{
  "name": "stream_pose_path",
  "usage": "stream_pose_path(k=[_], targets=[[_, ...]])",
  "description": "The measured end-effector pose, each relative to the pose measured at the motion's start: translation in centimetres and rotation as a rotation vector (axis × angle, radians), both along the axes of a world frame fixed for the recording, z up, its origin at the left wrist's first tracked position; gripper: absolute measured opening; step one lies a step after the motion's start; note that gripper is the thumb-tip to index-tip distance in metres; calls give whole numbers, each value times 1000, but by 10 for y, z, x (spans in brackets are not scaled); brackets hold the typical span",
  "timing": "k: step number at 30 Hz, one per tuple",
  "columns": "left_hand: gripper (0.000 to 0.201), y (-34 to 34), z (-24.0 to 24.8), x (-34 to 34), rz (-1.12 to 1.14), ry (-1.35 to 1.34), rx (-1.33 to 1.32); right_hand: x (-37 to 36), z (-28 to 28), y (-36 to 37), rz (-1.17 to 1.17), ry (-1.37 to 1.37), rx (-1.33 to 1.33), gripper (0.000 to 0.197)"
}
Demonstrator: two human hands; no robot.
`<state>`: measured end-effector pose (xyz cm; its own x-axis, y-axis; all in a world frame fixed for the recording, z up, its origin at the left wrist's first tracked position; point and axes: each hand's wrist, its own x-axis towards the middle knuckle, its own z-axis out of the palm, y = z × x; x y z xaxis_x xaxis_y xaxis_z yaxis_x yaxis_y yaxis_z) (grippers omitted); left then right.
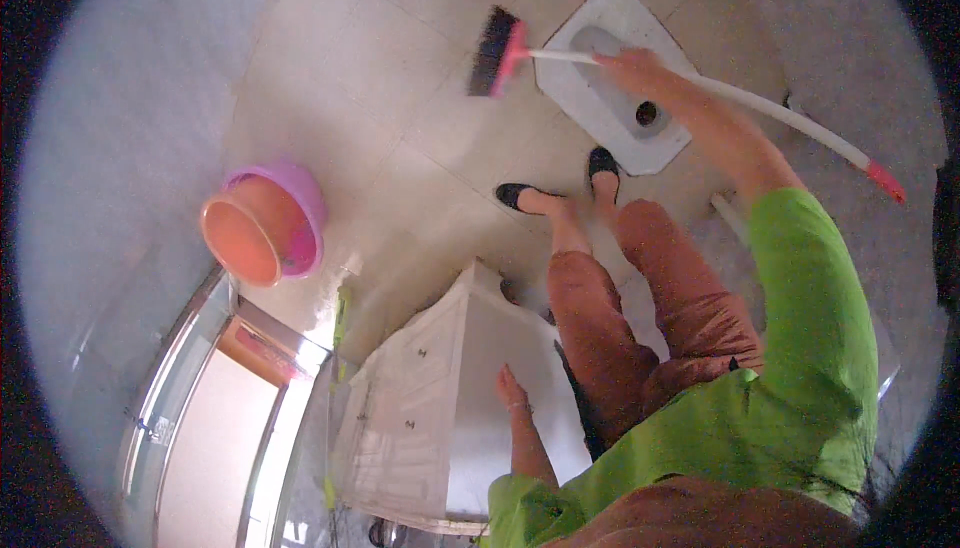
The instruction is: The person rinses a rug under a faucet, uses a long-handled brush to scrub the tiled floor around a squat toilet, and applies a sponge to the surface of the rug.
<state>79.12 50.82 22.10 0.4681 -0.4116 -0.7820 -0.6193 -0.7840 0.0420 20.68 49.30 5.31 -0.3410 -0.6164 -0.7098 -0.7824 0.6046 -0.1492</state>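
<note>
Pointing bristles leftward, broom slants rightward, right hand clamping it, left hand empty.

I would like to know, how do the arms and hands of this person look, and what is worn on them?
Bright green sleeves without visible markings cover the upper arms. The forearms are bare. The left hand and right hand wear no gloves. Something thin may circle the left wrist, too small to tell.

From your head, the left fisheye camera looks steeply down, well above the squat toilet, wide enough to take in both your hands.
</note>
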Motion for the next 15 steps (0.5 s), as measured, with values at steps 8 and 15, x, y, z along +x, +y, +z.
stream_pose_path(k=[8, 15], targets=[[40, -38, -10, -41, -438, 163, -63, -48, 107, 101, -3, 90, 160, 44], [41, -114, -43, -75, -616, 127, -76, -57, 120, 9, -99, -14, -184, 45]])
